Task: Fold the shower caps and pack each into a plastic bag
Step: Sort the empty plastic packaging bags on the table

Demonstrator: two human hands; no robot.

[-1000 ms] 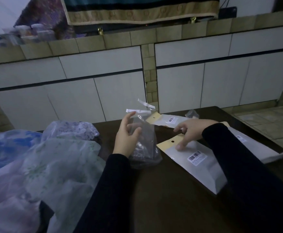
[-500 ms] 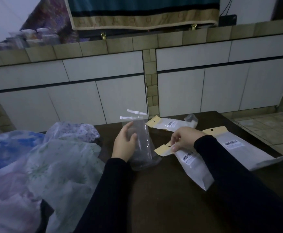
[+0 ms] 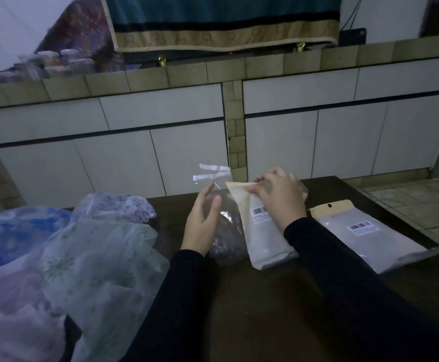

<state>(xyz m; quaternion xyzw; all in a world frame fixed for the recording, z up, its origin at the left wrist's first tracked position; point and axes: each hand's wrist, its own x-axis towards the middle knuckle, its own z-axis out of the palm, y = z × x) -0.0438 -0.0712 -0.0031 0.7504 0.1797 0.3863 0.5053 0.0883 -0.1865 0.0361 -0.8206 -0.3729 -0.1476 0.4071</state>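
The right hand [image 3: 278, 197] is pinching the tan top edge of a white pouch [image 3: 264, 231] with curled fingertips, holding it tilted at the centre of the frame, its lower end resting on the dark bench [image 3: 265, 309]. The left hand [image 3: 202, 220], just left of it, is lying with fingers nearly straight and thumb out against a clear bag [image 3: 226, 231] holding something dark, propping it upright; whether the fingers are wrapping round it I cannot tell. The bag's mouth is standing open above, with two white strips [image 3: 213, 172]. A second pouch [image 3: 364, 233] is lying flat at the right. Loose shower caps [image 3: 82, 257], floral and blue, are heaped at the lower left of the frame.
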